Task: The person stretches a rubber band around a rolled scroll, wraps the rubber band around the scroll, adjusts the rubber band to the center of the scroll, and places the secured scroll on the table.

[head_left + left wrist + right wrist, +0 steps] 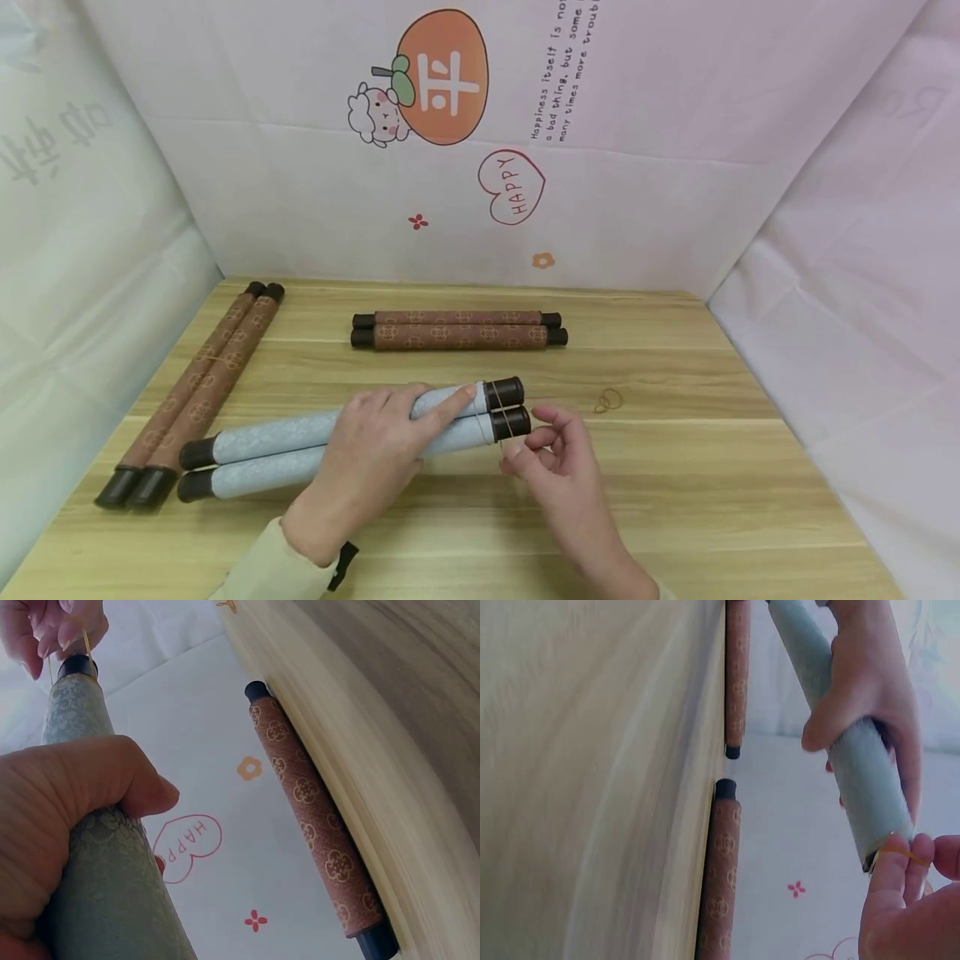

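Observation:
A double-rolled scroll in pale blue floral cloth [277,437] with black end knobs is held slightly tilted above the table. My left hand [375,442] grips it round the middle, thumb and fingers on either side, as the left wrist view also shows. At its right end a thin rubber band [504,412] loops around the black knobs, partly over the blue cloth. My right hand [562,475] pinches that band just beyond the knobs; the right wrist view shows the yellowish band stretched across the fingers. Part of the band is hidden behind the scroll.
A brown patterned double scroll [461,336] lies crosswise at the back of the wooden table [712,500]. Another brown scroll [202,392] lies slantwise at the left, close to the blue one's end. Loose rubber bands [609,401] lie right of the hands. White printed cloth [637,208] walls the back and sides.

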`<state>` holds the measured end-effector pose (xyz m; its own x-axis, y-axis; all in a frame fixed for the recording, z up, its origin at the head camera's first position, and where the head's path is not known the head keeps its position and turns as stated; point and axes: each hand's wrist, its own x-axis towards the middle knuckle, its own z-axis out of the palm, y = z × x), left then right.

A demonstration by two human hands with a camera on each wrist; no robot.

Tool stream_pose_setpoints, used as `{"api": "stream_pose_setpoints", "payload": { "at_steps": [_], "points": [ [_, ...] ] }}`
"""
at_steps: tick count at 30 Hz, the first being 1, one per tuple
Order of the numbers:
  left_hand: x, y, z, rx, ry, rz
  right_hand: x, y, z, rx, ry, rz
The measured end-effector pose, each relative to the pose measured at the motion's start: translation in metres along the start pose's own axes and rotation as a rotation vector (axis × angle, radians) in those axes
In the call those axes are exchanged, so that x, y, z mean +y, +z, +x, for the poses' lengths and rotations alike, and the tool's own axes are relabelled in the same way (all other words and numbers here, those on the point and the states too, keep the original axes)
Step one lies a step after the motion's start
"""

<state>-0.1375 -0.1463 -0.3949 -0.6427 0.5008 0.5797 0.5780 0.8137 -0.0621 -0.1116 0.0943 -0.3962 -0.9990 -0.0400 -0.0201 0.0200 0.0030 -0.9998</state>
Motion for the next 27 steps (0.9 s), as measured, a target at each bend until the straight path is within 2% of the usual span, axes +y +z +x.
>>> {"api": "stream_pose_setpoints", "payload": {
  "at_steps": [3, 7, 14, 20, 27],
  "points": [
    [0.001, 0.001, 0.001, 0.022, -0.018, 0.022, 0.000, 0.004, -0.004, -0.005, -0.036, -0.058],
    [0.004, 0.002, 0.000, 0.046, -0.006, 0.090, -0.005, 0.008, -0.006, -0.048, -0.105, -0.134],
    [0.011, 0.005, -0.002, 0.090, 0.042, 0.177, -0.022, 0.010, 0.002, -0.184, -0.197, -0.124],
    [0.014, 0.004, -0.003, 0.123, 0.097, 0.174, -0.035, 0.006, 0.016, -0.264, -0.223, -0.211],
    [0.013, 0.003, -0.002, 0.187, 0.153, 0.142, -0.046, -0.004, 0.027, -0.387, -0.188, -0.270]
  ]
}}
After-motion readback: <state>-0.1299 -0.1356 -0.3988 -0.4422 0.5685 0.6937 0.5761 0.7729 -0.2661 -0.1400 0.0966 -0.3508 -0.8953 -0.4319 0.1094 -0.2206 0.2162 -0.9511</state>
